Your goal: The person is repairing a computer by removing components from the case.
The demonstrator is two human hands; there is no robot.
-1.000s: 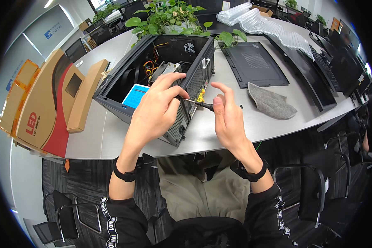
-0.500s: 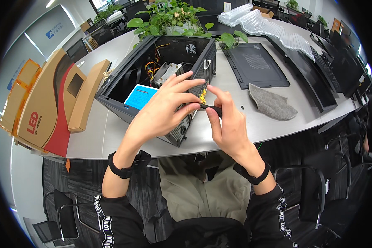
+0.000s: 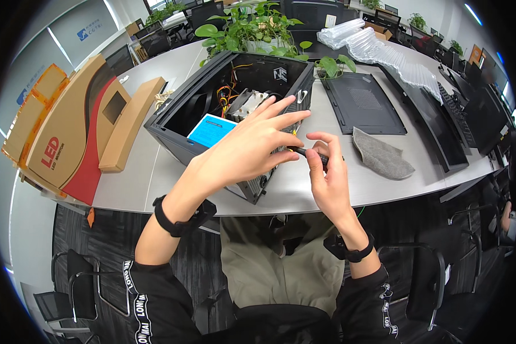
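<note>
Since the frame half a second earlier, both hands and the screwdriver (image 3: 298, 150) have shifted toward 3 o'clock relative to the open computer case (image 3: 172, 140); the whole view has also swung slightly. The screwdriver lies just beside the case's slotted side, its long axis nearly level, running from about 9:30 to 3:30. The tip end points toward 9:30 and is hidden by the left hand (image 3: 249, 143); the dark handle lies toward 3:30.

The left forearm enters from 7 o'clock, its hand reaching toward 2, thumb and forefinger pinching the screwdriver's front portion, other fingers fanned out above. The right hand (image 3: 331, 183) rises from 5 o'clock toward 11, thumb and curled forefinger gripping the handle. A grey cloth (image 3: 381, 155) lies at its 2 o'clock, a black panel (image 3: 364, 103) at 1.
</note>
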